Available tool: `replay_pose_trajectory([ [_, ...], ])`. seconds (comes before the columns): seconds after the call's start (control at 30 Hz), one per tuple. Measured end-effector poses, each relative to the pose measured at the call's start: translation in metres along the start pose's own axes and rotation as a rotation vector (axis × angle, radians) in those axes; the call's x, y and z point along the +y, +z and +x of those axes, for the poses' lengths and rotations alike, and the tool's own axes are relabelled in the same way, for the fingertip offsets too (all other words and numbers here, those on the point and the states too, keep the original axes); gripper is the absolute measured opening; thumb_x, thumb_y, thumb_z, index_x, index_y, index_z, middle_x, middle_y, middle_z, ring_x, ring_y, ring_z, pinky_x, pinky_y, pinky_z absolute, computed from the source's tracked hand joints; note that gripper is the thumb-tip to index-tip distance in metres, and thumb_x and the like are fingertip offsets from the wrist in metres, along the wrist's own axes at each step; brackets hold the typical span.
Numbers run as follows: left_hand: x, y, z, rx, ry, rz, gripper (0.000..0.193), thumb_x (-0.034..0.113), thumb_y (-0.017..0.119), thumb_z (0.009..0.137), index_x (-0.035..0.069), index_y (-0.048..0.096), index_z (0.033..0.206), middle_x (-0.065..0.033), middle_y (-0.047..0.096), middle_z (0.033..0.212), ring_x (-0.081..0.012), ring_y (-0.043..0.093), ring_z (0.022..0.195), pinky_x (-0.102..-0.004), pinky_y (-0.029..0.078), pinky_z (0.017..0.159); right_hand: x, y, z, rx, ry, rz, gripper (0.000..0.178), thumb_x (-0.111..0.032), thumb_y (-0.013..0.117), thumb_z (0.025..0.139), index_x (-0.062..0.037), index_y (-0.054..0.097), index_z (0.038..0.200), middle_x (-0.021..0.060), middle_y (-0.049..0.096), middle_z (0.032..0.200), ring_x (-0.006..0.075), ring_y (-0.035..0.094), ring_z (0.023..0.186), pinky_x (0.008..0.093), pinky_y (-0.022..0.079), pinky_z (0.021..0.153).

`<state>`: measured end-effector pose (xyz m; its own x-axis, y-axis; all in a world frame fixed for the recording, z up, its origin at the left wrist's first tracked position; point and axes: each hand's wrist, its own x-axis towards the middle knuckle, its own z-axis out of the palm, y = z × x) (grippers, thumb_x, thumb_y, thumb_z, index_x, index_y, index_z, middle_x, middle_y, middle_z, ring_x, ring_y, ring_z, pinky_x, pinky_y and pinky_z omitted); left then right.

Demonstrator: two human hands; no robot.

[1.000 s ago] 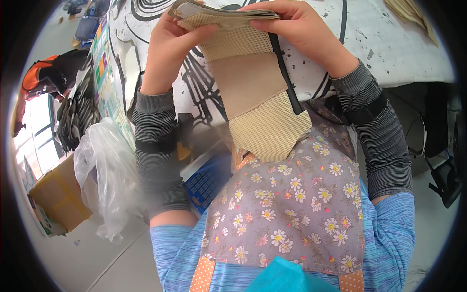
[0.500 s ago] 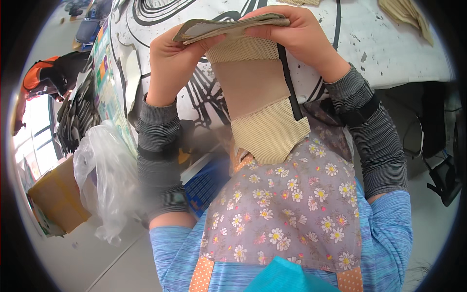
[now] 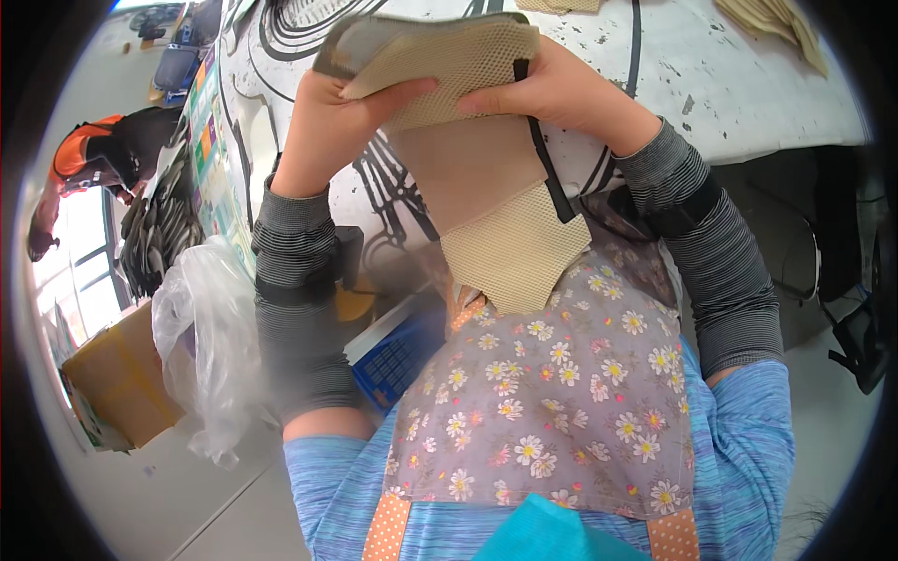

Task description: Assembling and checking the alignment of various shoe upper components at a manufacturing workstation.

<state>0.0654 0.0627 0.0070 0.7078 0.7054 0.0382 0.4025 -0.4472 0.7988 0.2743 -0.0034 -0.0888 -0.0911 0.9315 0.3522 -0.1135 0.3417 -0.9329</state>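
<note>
Left hand [image 3: 339, 120] pinches mesh cloth [image 3: 516, 245] at 11 o'clock, right hand [image 3: 554, 101] at 1 o'clock; looks light, bendy; best gripped by side edges.

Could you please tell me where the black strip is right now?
In the head view, the black strip is a little right of centre, along the right edge of the hanging beige fabric, mostly below the right hand.
</note>
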Motion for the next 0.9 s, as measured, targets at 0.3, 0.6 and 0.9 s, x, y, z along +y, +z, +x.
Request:
replay_pose_trajectory([
  [0.3,-0.042,-0.013,-0.004,0.241,-0.022,-0.714,0.032,0.013,0.055,0.096,-0.003,0.055,0.124,-0.0104,0.068,0.101,-0.0157,0.066,0.084,-0.0280,0.054,0.076,-0.013,0.004,-0.005,0.068,0.015,-0.051,0.033,-0.030,0.075,0.085,-0.0040,0.070,0.104,0.0027,0.070,0.086,0.0075,0.061,0.077,0.0251,0.050,0.070],
  [0.6,-0.008,0.038,-0.030,0.148,-0.244,-0.487,0.046,0.006,0.076,0.078,-0.004,0.055,0.117,-0.0106,0.066,0.109,-0.0173,0.064,0.098,-0.0303,0.052,0.085,-0.009,0.005,-0.007,0.047,-0.049,-0.053,0.035,-0.028,0.077,0.082,-0.0025,0.069,0.105,0.0026,0.069,0.086,0.0081,0.060,0.078,0.0249,0.050,0.069],
  [0.9,-0.046,0.022,-0.037,0.162,-0.379,-0.884,0.036,0.008,0.074,0.081,-0.005,0.059,0.111,-0.0092,0.067,0.103,-0.0149,0.064,0.091,-0.0272,0.051,0.081,-0.012,0.004,-0.006,-0.050,0.090,-0.019,0.037,-0.023,0.077,0.081,-0.0015,0.066,0.110,0.0053,0.070,0.093,0.0105,0.061,0.082,0.0276,0.051,0.074],
])
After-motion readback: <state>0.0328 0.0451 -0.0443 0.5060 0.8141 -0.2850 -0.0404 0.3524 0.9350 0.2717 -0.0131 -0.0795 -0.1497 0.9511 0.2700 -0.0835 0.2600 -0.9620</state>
